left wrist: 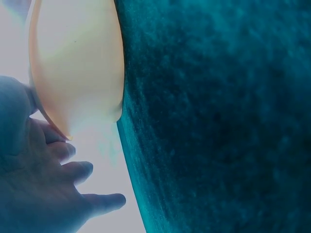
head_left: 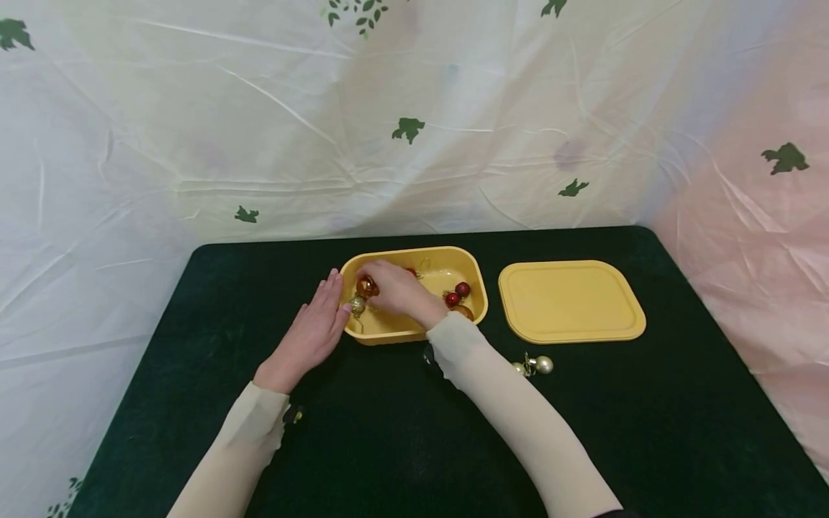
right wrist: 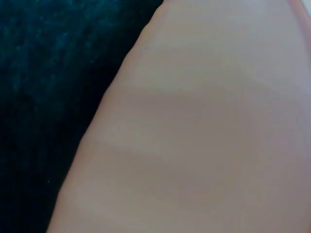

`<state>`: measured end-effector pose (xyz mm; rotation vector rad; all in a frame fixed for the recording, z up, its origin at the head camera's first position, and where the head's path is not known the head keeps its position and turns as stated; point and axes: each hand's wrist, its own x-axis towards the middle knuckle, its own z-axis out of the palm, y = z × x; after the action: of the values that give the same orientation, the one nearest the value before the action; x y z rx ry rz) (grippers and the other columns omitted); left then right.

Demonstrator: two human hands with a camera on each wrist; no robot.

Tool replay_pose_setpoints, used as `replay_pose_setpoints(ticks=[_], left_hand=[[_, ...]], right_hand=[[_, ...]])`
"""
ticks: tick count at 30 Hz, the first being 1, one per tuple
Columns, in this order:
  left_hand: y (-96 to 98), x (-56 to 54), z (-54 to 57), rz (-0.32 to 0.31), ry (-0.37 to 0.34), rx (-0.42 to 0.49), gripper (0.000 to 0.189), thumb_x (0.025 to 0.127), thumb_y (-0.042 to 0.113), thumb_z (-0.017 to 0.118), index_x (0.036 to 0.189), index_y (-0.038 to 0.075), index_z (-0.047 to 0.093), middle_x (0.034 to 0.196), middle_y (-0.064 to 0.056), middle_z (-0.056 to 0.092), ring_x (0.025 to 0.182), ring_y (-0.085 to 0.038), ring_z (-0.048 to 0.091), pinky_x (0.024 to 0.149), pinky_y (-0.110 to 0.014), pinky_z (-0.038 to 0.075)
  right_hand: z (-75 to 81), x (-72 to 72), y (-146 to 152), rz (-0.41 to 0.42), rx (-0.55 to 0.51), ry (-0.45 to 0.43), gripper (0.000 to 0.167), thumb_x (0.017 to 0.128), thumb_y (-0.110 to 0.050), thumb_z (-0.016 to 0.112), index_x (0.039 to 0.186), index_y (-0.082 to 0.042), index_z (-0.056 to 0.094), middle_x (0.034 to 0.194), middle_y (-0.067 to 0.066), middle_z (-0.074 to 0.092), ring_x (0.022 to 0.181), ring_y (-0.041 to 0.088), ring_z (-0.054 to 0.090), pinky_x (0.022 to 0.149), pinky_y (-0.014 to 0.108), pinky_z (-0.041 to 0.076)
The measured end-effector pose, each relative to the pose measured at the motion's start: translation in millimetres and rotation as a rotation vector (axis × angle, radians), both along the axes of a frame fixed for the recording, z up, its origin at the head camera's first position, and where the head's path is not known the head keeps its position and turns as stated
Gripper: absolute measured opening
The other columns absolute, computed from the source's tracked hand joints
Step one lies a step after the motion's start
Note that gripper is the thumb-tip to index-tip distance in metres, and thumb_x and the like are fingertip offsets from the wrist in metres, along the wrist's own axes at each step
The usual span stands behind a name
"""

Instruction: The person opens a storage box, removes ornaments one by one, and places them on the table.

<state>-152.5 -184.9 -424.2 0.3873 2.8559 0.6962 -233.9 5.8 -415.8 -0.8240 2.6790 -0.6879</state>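
A yellow plastic container [head_left: 388,337] stands without its lid on the dark green table. Against its left end rests my left hand [head_left: 312,327], fingers straight, the thumb by the rim; the left wrist view shows these fingers [left wrist: 80,171] at the container's side [left wrist: 80,63]. My right hand [head_left: 398,291] reaches inside and pinches a shiny amber Christmas bauble [head_left: 366,286] near the left end. Just below that lies a gold bauble [head_left: 357,305]. Red baubles [head_left: 452,298] and an orange-gold one [head_left: 463,311] lie toward the right end. A pale blurred surface fills most of the right wrist view.
The yellow lid [head_left: 573,301] lies flat to the right of the container. In front of it are small pale-gold baubles [head_left: 543,365], partly hidden by the right sleeve [head_left: 512,403]. Behind the table's far edge hangs a white cloth [head_left: 291,165] with green leaf prints.
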Motion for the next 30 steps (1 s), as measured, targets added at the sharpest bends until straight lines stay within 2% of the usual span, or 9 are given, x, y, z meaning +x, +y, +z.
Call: replay_pose_setpoints(ticks=[6,15,22,30], left_hand=[[1.8,-1.9,-1.2,-0.007,0.001,-0.005,0.068,0.114,0.039,0.031,0.167,0.010,0.000,0.174,-0.012,-0.002,0.158,-0.037,0.007,0.119,-0.071,0.018],[0.6,-0.4,0.2,-0.005,0.016,-0.013,0.068,0.114,0.040,0.030,0.167,0.008,0.002,0.174,-0.012,-0.001,0.158,-0.038,0.008,0.119,-0.071,0.019],[-2.6,0.3,-0.7,-0.013,0.015,-0.005,0.068,0.114,0.040,0.030,0.166,0.008,-0.001,0.174,-0.014,-0.001,0.158,-0.039,0.008,0.118,-0.072,0.019],[-0.5,-1.4,-0.2,-0.020,0.002,0.000,0.069,0.114,0.041,0.029,0.166,0.008,-0.002,0.174,-0.013,-0.003,0.158,-0.039,0.006,0.118,-0.072,0.018]], right_hand=[[1.3,-0.2,5,-0.022,-0.041,0.003,0.042,0.098,-0.014,0.074,0.137,-0.009,0.061,0.136,0.007,0.063,0.127,0.021,0.057,0.112,0.038,0.044],[9.9,-0.7,16,-0.047,-0.113,-0.008,0.044,0.096,-0.016,0.076,0.137,-0.006,0.062,0.135,0.008,0.065,0.124,0.021,0.059,0.113,0.037,0.043],[16.8,2.4,26,-0.101,-0.126,-0.020,0.046,0.096,-0.021,0.077,0.138,-0.009,0.062,0.134,0.005,0.066,0.120,0.019,0.059,0.111,0.036,0.045],[22.8,7.9,41,-0.118,-0.177,-0.012,0.045,0.096,-0.023,0.077,0.137,-0.010,0.063,0.129,0.003,0.067,0.114,0.017,0.060,0.107,0.036,0.047]])
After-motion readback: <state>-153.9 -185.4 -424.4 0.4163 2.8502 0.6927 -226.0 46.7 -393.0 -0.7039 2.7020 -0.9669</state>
